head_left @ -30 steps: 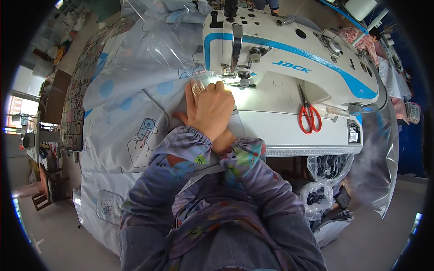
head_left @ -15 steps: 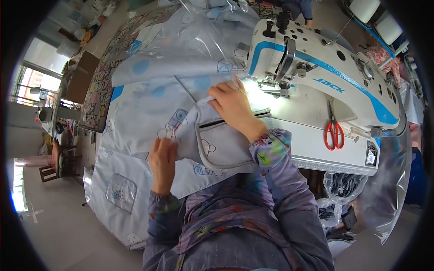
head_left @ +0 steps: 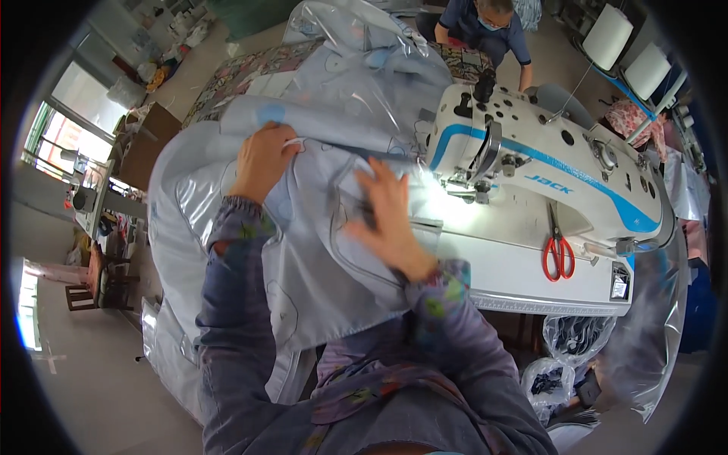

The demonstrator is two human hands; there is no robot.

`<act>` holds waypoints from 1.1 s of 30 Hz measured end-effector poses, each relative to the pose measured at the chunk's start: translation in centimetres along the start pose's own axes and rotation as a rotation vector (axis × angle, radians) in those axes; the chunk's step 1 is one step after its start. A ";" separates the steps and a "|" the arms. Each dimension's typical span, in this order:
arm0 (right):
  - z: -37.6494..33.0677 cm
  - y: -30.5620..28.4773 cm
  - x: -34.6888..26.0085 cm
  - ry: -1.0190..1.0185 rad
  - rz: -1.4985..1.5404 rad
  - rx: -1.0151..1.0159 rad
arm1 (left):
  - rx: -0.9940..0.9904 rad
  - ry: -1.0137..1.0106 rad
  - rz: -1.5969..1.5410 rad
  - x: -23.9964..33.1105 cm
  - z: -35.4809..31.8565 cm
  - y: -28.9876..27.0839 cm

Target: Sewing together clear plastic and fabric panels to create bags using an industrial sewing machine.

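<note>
Light grey-blue printed fabric [head_left: 326,292] is bunched in front of me, left of a white and blue sewing machine [head_left: 531,163]. My left hand [head_left: 262,163] pinches a fold of it, fingers closed around the raised edge. My right hand [head_left: 390,227] lies over the piece with a dark-edged curved outline, fingers spread and slightly blurred by motion. Beneath that palm, part of the piece is hidden. The machine's lit needle area is just right of my right fingers, and the fabric's edge reaches close to it.
Red-handled scissors [head_left: 559,254] lie on the machine bed. White thread cones [head_left: 609,36] stand at the far right. A clear plastic bag [head_left: 580,334] hangs below the table edge. Beyond the machine a person [head_left: 485,34] bends down. A cardboard box [head_left: 150,148] stands at left.
My left hand has moved up and away, drawing the fabric up and folding it over. The right hand has moved down from beside the needle, its fingers now spread. The person beyond has come further into view.
</note>
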State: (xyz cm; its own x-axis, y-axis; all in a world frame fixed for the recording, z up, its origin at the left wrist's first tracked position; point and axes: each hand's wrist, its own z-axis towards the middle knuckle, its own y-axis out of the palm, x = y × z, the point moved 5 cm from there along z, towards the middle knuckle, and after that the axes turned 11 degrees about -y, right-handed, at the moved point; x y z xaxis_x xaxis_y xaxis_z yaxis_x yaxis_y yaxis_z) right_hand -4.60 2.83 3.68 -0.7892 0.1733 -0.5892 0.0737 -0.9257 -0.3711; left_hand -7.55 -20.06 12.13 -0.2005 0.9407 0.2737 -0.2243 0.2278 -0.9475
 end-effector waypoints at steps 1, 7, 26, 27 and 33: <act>-0.9 0.2 -0.9 -0.050 -0.041 -0.133 | 0.194 0.078 -0.020 0.9 0.1 -0.8; -2.1 2.6 -1.2 -0.034 -0.349 -0.426 | 0.539 0.489 0.191 4.3 2.3 0.7; -10.3 3.3 -7.4 -0.008 -0.357 -0.410 | -0.319 0.133 0.232 8.4 -24.3 1.5; -11.7 3.6 -8.8 -0.019 -0.238 -0.353 | -0.136 0.264 0.201 10.4 -23.5 1.6; -13.8 5.4 -7.4 0.359 0.422 -0.225 | 0.042 0.302 0.245 16.3 -15.3 9.0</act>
State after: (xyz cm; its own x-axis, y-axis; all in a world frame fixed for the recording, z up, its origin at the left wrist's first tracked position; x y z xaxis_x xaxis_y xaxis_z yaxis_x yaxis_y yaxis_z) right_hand 10.03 1.25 -3.91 -0.4108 -0.0552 -0.9100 0.4946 -0.8520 -0.1716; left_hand 1.71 1.18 5.49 0.0350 0.9990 -0.0264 -0.2451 -0.0171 -0.9693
